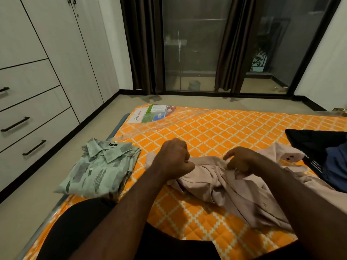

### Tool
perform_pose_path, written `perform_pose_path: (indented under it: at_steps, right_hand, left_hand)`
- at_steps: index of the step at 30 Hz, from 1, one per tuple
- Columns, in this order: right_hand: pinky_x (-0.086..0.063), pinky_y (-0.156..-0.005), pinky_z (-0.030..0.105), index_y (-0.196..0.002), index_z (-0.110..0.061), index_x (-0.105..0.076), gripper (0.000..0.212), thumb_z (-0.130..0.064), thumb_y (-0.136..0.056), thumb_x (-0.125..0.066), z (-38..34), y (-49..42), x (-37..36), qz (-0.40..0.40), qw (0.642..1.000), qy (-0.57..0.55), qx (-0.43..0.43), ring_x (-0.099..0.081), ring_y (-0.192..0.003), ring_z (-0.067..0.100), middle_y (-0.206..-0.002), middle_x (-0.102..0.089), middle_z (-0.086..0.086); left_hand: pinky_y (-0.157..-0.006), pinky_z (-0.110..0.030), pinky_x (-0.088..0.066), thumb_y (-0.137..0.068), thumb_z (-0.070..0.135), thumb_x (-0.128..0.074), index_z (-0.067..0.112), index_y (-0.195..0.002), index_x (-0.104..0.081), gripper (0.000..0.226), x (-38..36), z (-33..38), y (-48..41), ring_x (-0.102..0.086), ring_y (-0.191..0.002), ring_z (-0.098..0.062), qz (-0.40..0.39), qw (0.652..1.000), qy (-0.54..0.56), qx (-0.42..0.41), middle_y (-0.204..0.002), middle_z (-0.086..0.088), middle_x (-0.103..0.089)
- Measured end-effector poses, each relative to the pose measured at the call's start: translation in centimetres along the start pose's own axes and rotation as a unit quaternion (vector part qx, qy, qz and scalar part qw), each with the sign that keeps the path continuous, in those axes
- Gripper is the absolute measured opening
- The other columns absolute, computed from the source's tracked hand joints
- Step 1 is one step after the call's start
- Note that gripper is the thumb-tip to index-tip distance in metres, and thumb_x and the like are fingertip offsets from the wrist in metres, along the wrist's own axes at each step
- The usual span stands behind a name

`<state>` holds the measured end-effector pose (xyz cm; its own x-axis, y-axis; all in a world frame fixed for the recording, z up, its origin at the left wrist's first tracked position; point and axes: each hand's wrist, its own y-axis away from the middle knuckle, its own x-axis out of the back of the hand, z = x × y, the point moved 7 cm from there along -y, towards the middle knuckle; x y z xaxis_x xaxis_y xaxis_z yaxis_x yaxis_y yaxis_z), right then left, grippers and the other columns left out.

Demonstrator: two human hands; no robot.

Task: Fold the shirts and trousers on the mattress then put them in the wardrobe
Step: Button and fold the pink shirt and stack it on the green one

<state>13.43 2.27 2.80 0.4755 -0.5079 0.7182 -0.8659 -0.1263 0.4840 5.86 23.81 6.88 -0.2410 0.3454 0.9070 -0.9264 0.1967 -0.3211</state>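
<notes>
Pale pink shirt (225, 186) lies crumpled, unfolded, on the orange quilted mattress (216, 128), front centre. I see the left hand (173, 162) fisted round its collar end and the right hand (242, 162) pinching a bunch of fabric just beside it. Green patterned shirt (99, 169) sits folded at the mattress's left edge. Dark garments (319, 147) are heaped at right, touching the pink one. Wardrobe (56, 53) stands left, doors closed.

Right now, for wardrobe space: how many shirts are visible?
2. A folded green shirt at the mattress's left edge; a pink shirt held by the left hand and right hand. The dark pile at right may hide more.
</notes>
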Motion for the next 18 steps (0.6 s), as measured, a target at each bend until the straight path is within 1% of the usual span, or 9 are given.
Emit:
perform_pose_path:
  at_steps: [1, 3, 7, 9, 12, 13, 15, 17, 18]
  right_hand:
    - [-0.059, -0.055, 0.032, -0.117, -0.021, -0.067, 0.029, -0.002, -0.094, -0.067, -0.6, 0.2, 0.4, 0.022, 0.997, -0.06, 0.039, -0.067, -0.066, 0.023, -0.085, -0.07, 0.015]
    - [-0.06, -0.058, 0.034, -0.116, -0.026, -0.067, 0.035, 0.0, -0.092, -0.069, -1.2, 0.6, 1.0, 0.072, 0.986, -0.125, 0.088, -0.065, -0.065, 0.024, -0.08, -0.069, 0.015]
    - [-0.059, -0.054, 0.034, -0.107, -0.013, -0.069, 0.03, 0.002, -0.083, -0.08, -1.0, 0.9, 1.7, 0.163, 0.97, -0.162, 0.085, -0.065, -0.055, 0.024, -0.076, -0.07, 0.016]
    - [-0.058, -0.053, 0.033, -0.097, -0.003, -0.062, 0.023, 0.005, -0.082, -0.079, -0.7, 1.0, 0.8, 0.13, 0.954, -0.263, 0.051, -0.058, -0.055, 0.023, -0.079, -0.065, 0.015]
    - [-0.048, -0.049, 0.022, -0.089, -0.004, -0.063, 0.01, 0.001, -0.091, -0.072, -1.9, 1.7, -2.4, -0.016, 0.894, -0.448, -0.007, -0.052, -0.061, 0.017, -0.085, -0.062, 0.011]
    - [-0.046, -0.047, 0.02, -0.092, -0.006, -0.065, 0.007, -0.003, -0.092, -0.072, -2.5, 1.9, -3.2, -0.047, 0.881, -0.471, -0.015, -0.053, -0.06, 0.015, -0.084, -0.065, 0.01]
    - [-0.045, -0.05, 0.02, -0.092, -0.009, -0.067, 0.008, -0.002, -0.091, -0.071, -3.5, 2.1, -4.2, -0.066, 0.878, -0.475, -0.004, -0.058, -0.056, 0.015, -0.075, -0.069, 0.01]
    - [-0.047, -0.055, 0.023, -0.07, -0.01, -0.066, 0.024, 0.007, -0.087, -0.068, -4.2, 2.4, -4.5, -0.041, 0.89, -0.453, 0.02, -0.063, -0.056, 0.018, -0.066, -0.069, 0.013]
    - [-0.052, -0.056, 0.026, -0.061, -0.011, -0.061, 0.033, 0.012, -0.084, -0.068, -4.3, 2.4, -4.7, -0.027, 0.893, -0.448, 0.032, -0.065, -0.057, 0.021, -0.064, -0.066, 0.014]
  left_hand:
    - [-0.051, -0.029, -0.023, -0.067, 0.037, -0.059, 0.02, -0.044, -0.038, 0.036, -0.4, 0.3, -0.1, -0.03, -0.052, -0.015, -0.038, 0.998, 0.046, 0.008, -0.053, 0.001, -0.035]
    - [-0.051, -0.033, -0.015, -0.072, 0.036, -0.059, 0.02, -0.047, -0.029, 0.042, -1.2, 0.4, 0.0, -0.017, -0.046, -0.014, -0.09, 0.987, 0.121, 0.055, -0.048, 0.001, -0.021]
    - [-0.057, -0.035, -0.025, -0.089, 0.027, -0.063, 0.016, -0.058, -0.042, 0.04, -2.7, -1.1, 1.1, -0.034, -0.055, -0.022, -0.123, 0.953, 0.176, 0.214, -0.059, -0.008, -0.036]
    - [-0.054, -0.03, -0.029, -0.09, 0.027, -0.065, 0.015, -0.055, -0.047, 0.041, -3.0, -1.6, 1.8, -0.041, -0.052, -0.023, -0.115, 0.928, 0.215, 0.281, -0.053, -0.005, -0.043]
    - [-0.047, -0.023, -0.038, -0.091, 0.023, -0.068, 0.009, -0.055, -0.063, 0.04, -3.5, -1.5, 2.5, -0.051, -0.04, -0.017, -0.097, 0.874, 0.316, 0.355, -0.041, 0.002, -0.054]
    - [-0.046, -0.022, -0.039, -0.092, 0.02, -0.069, 0.005, -0.06, -0.068, 0.035, -3.7, -1.4, 2.6, -0.054, -0.041, -0.016, -0.084, 0.847, 0.364, 0.378, -0.045, -0.001, -0.058]
    - [-0.051, -0.025, -0.042, -0.089, 0.016, -0.071, -0.004, -0.075, -0.074, 0.024, -4.0, -1.2, 3.0, -0.059, -0.05, -0.023, -0.041, 0.783, 0.462, 0.415, -0.062, -0.013, -0.066]
    - [-0.059, -0.03, -0.047, -0.087, 0.014, -0.072, -0.006, -0.087, -0.075, 0.02, -4.7, -1.2, 3.5, -0.065, -0.062, -0.026, -0.023, 0.727, 0.522, 0.445, -0.075, -0.018, -0.071]
    - [-0.056, -0.026, -0.047, -0.088, 0.014, -0.071, -0.003, -0.085, -0.075, 0.017, -5.0, -1.2, 3.7, -0.065, -0.058, -0.023, -0.021, 0.71, 0.536, 0.456, -0.069, -0.013, -0.071]
